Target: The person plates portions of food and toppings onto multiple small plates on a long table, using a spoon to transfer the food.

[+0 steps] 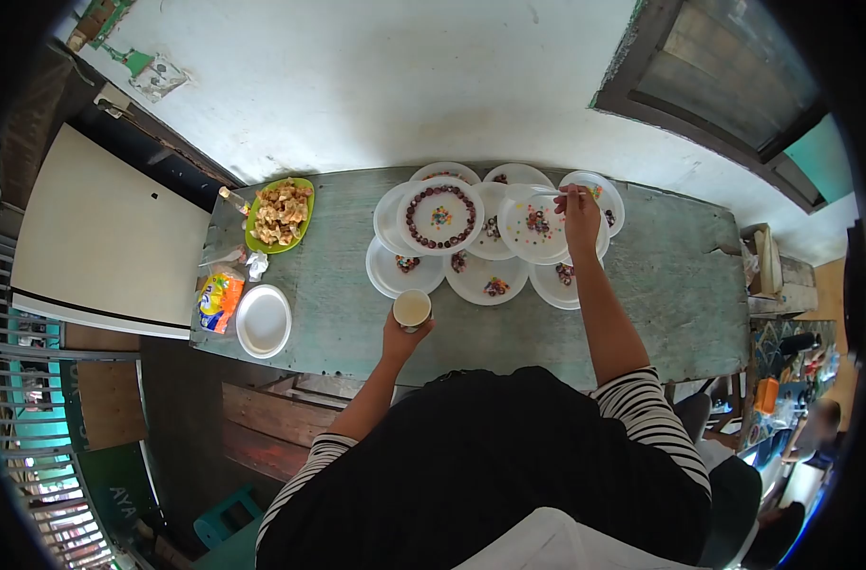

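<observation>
Right now the person's left hand (pixel 401 340) is wrapped around a cup (pixel 413 306) in front of the plates on the worn table (pixel 328 285). The right hand (pixel 577 214) pinches a slim pale implement (pixel 548 193), its exact kind unclear, above a white plate (pixel 537 255) scattered with small coloured pieces (pixel 538 222). Just left, another plate (pixel 441 251) carries a ring of dark pieces (pixel 416 232).

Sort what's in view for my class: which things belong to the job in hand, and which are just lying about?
Job in hand, apparently:
cup, held
slim pale implement, held
plates
coloured pieces on them

Probably lying about:
food on a green dish
orange packet
crumpled white item
white plate at left, possibly spare
</observation>
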